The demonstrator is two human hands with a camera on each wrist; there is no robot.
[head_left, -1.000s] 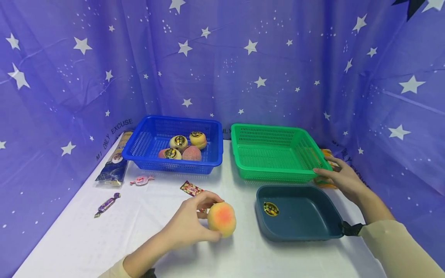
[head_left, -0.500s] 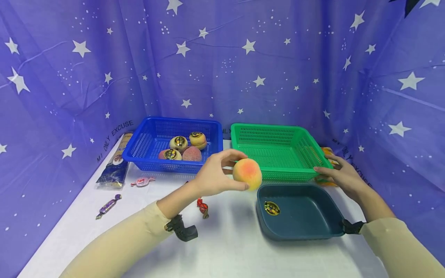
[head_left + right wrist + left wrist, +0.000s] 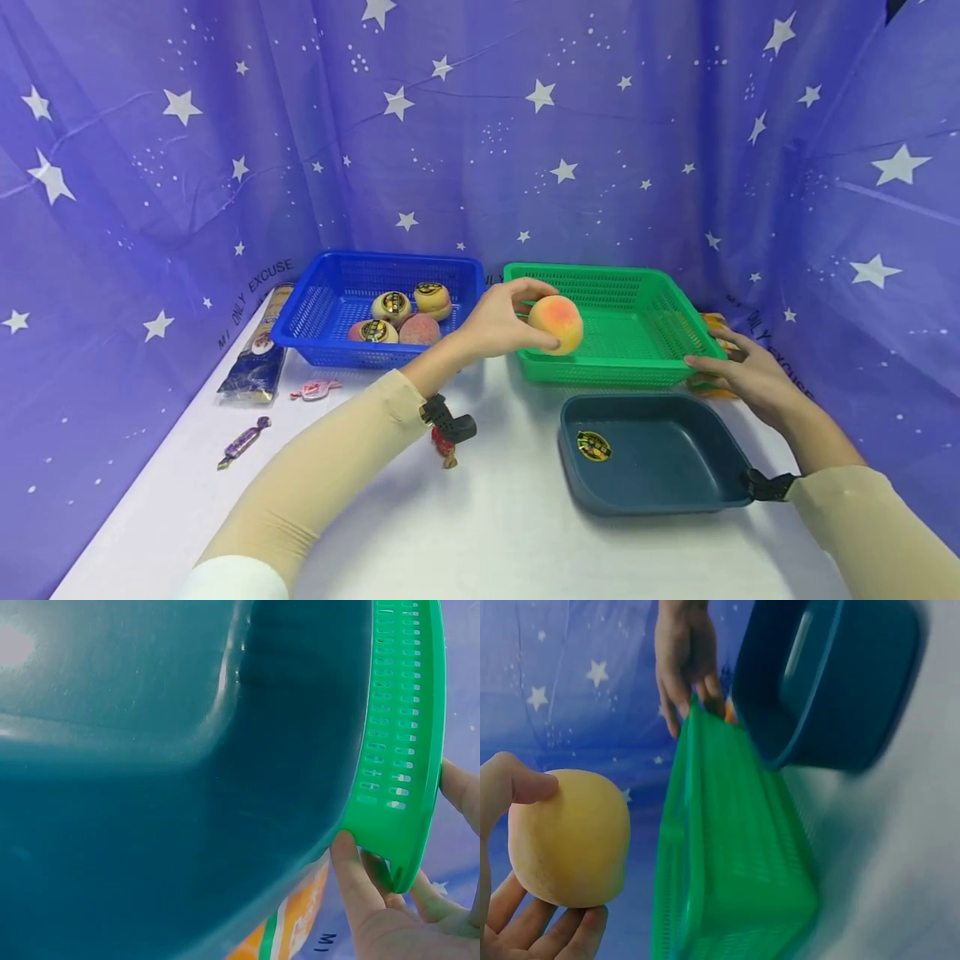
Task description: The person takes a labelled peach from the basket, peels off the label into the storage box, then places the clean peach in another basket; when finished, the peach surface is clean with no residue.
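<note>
From the head we look forward and down across the white table to the starry curtain at twelve o'clock. Our left-wrist view lies rolled, close to the peach at eight o'clock, the white table at three; our right-wrist view sits very near the dark tub at nine, and all three share that dark tub and the green basket.

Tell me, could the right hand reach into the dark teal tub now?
Probably yes. The right hand would first have to let go of the green basket, but the dark teal tub sits close by, and nothing in the head view covers its open top.
</note>
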